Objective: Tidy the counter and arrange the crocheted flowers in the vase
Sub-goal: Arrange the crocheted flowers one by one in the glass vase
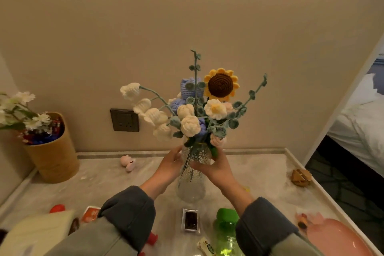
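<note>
A: Well, head view first: clamped on what?
B: Neck of the clear dimpled glass vase (190, 185), with left hand (169, 164) and right hand (216, 169) both curled round it; seemingly set mid pale marble counter (266, 174).
A: And the crocheted yarn flowers (195, 114)?
B: Bunched in its mouth, leaning left. Keep one hand on the neck, spread stems gently with the other, watch the top-heavy yellow crocheted sunflower (221, 85).
</note>
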Demonstrator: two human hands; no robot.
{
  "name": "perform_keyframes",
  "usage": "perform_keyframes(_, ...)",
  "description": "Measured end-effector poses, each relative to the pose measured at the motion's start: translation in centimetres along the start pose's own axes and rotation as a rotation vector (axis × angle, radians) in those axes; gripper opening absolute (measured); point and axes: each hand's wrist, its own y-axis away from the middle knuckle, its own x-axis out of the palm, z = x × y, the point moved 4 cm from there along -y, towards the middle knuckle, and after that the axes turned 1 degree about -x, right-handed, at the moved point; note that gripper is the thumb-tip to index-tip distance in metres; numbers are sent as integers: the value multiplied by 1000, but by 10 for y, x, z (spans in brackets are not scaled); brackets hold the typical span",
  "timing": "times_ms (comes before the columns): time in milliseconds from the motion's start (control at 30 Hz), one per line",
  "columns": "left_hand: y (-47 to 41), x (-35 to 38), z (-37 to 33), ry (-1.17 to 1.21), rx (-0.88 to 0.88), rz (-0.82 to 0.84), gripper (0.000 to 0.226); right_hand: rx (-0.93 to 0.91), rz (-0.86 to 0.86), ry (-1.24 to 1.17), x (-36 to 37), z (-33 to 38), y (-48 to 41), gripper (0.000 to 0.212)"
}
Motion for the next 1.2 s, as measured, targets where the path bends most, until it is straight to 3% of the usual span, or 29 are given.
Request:
perform_keyframes(133, 2, 5, 2, 53, -24, -66, 50, -38, 34, -56, 0, -3, -9, 76)
perform_keyframes(467, 8, 47, -23, 76, -21, -43, 37, -18, -13, -72, -56, 9, -10, 63)
perform_keyframes(833, -8, 174, -82, 62, 101, 198, 42, 19, -252, 24, -199, 15, -6, 70)
perform_keyframes(1200, -57, 275, -105, 87, 119, 174, 34, 17, -142, -32, -294, -21, -71, 62)
